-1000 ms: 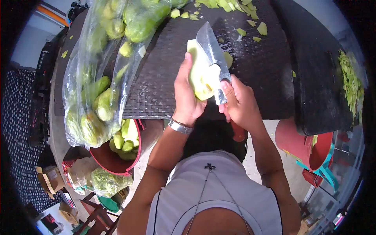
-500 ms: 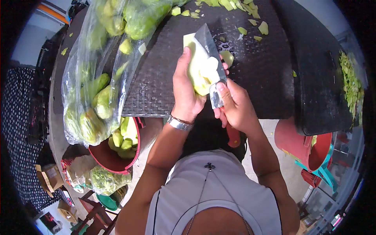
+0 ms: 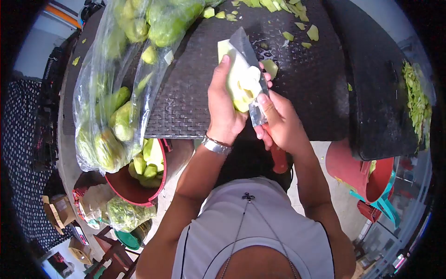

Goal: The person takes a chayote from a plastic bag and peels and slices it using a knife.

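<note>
My left hand (image 3: 225, 104) is closed round a peeled, pale green-white vegetable (image 3: 236, 69), perhaps a chayote, above the table's near half. Yellowish flesh shows near its lower end. In my right hand (image 3: 284, 122) is a knife (image 3: 279, 160) with a wide metal blade and an orange-red handle pointing back toward my body. The blade lies along the vegetable's right side, with white flesh against it. My right thumb presses on the blade near the handle, and the other fingers are partly hidden behind it. A pale green piece (image 3: 269, 69) shows just beyond my right fingertips.
A clear plastic bag (image 3: 155, 69) of green vegetables lies on the dark woven table (image 3: 186, 102). Peelings (image 3: 297, 9) are scattered at the far side. Below the left edge, a red bucket (image 3: 161, 183) holds pale green pieces. Another red bucket (image 3: 344, 162) is at right.
Both hands have shifted slightly, the left a little to the right. The knife handle has moved up a little, and the blade remains against the vegetable.
</note>
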### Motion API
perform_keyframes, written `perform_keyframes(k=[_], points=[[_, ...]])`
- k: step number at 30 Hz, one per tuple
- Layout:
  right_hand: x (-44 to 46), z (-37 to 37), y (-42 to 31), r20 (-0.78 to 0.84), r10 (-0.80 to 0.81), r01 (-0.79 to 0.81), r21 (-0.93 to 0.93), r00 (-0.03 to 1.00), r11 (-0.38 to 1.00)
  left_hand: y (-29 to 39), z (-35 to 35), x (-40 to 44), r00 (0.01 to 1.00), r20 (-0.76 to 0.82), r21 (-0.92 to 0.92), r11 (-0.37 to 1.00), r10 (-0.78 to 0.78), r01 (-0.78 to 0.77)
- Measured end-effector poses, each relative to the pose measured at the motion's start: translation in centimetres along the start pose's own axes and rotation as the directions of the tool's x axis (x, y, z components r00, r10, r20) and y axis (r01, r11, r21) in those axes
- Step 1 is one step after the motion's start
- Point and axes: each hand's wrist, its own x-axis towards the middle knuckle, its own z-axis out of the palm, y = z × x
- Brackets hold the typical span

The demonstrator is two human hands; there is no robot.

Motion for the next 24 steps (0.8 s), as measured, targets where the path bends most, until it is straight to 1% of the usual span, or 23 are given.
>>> perform_keyframes(k=[2,3,6,7,9,13,16,19,21,23,24], points=[[0.3,-0.1,-0.7,0.041,0.037,-0.039,0.047,0.998,0.998,0.3,-0.2,0.3,1.0,0.016,-0.016,1.0,0.018,-0.018],[0.4,-0.2,-0.9,0.057,0.055,-0.059,0.072,0.997,0.996,0.6,-0.3,0.3,1.0,0.024,0.009,1.0,0.02,-0.02],[0.9,-0.6,-1.6,0.102,0.096,-0.109,0.132,0.99,0.985,0.6,-0.1,0.7,1.0,-0.006,-0.009,1.0,0.02,-0.02],[1.0,-0.6,-1.7,0.108,0.112,-0.128,0.147,0.988,0.981,0.7,-0.3,0.8,1.0,0.014,-0.033,0.999,0.0,0.0],[1.3,-1.0,-1.6,0.131,0.124,-0.148,0.198,0.984,0.969,0.6,-0.4,1.2,1.0,0.003,-0.024,1.0,0.011,-0.011],[1.7,-1.3,-1.2,0.141,0.18,-0.211,0.243,0.973,0.947,0.3,-0.8,1.4,0.999,-0.029,0.003,1.0,0.013,-0.013],[1.9,-1.6,-1.0,0.157,0.191,-0.229,0.274,0.969,0.934,-0.1,-1.5,1.6,0.998,-0.008,0.004,0.998,0.056,-0.056],[1.7,-1.8,-1.6,0.165,0.234,-0.275,0.31,0.958,0.91,-0.2,-1.8,1.7,0.997,0.007,0.06,0.996,0.071,-0.072],[1.3,-2.2,-2.3,0.168,0.28,-0.321,0.32,0.945,0.891,-0.3,-2.0,1.6,0.996,-0.031,0.073,0.994,0.087,-0.084],[1.2,-1.6,-2.3,0.132,0.265,-0.294,0.31,0.955,0.904,-0.5,-2.1,1.5,0.993,-0.067,0.088,0.992,0.1,-0.094],[1.2,-1.3,-2.3,0.114,0.256,-0.279,0.302,0.96,0.912,-0.3,-1.8,1.4,0.991,-0.058,0.052,0.991,0.122,-0.12]])
